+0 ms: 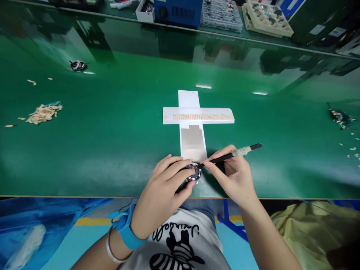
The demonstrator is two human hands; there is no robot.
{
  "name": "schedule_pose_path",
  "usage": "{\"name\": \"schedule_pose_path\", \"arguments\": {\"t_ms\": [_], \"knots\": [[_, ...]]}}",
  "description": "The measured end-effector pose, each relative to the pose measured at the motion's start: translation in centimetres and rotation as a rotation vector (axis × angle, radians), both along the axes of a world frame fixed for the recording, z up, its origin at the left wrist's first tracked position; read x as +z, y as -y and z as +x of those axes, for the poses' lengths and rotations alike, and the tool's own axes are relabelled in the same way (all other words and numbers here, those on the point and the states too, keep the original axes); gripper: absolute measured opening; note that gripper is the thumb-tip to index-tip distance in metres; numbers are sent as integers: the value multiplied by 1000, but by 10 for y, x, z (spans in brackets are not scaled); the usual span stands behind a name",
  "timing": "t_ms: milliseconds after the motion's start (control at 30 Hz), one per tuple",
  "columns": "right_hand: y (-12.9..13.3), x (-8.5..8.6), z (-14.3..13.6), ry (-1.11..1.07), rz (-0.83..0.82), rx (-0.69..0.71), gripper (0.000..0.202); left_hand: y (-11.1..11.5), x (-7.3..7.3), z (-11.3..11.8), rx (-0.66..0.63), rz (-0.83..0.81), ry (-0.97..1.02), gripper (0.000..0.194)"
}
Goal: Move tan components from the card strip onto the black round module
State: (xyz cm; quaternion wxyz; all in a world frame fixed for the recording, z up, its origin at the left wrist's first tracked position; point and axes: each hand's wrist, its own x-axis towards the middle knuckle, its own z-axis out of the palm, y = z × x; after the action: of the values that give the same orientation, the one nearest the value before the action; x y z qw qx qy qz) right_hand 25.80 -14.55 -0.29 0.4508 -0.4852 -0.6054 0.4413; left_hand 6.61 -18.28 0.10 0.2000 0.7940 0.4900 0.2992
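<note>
Near the front edge of the green table, my left hand [165,183] holds a small round black device [197,173] between its fingers, partly hidden by them. Wires and shiny parts show on it, too small to name. My right hand [232,172] is closed on black tweezers [222,158] wrapped with pale tape near the rear end. Their tips touch or nearly touch the device's top. Just beyond my hands lies a white paper strip with a grey-beige sheet [192,140]. Across it rests a white strip [218,118] carrying a row of small beige pieces.
On the green table [126,112], a heap of beige pieces [42,114] and a small black dish [78,65] lie left. A dark cluster [341,118] with scattered bits sits far right. The rear shelf holds a blue box [178,13], a clear tray [221,15] and a cream tray [267,18].
</note>
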Motion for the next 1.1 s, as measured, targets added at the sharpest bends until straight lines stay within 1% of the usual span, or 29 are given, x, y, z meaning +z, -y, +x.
{"name": "schedule_pose_path", "arguments": {"t_ms": [167, 300, 500, 800, 1100], "knots": [[1, -2, 0, 25, 7, -10, 15, 1, 0, 0, 24, -31, 31, 21], [2, -3, 1, 0, -2, -2, 15, 1, 0, -1, 56, -52, 49, 23], [2, -1, 2, -21, -8, 28, 15, 0, -2, 0, 61, -81, 68, 23], [3, -1, -1, 20, 16, -10, 16, 1, 0, 0, 62, -84, 66, 24], [3, -1, 1, -21, 8, 46, 16, 0, -1, 0, 63, -80, 80, 25]]}}
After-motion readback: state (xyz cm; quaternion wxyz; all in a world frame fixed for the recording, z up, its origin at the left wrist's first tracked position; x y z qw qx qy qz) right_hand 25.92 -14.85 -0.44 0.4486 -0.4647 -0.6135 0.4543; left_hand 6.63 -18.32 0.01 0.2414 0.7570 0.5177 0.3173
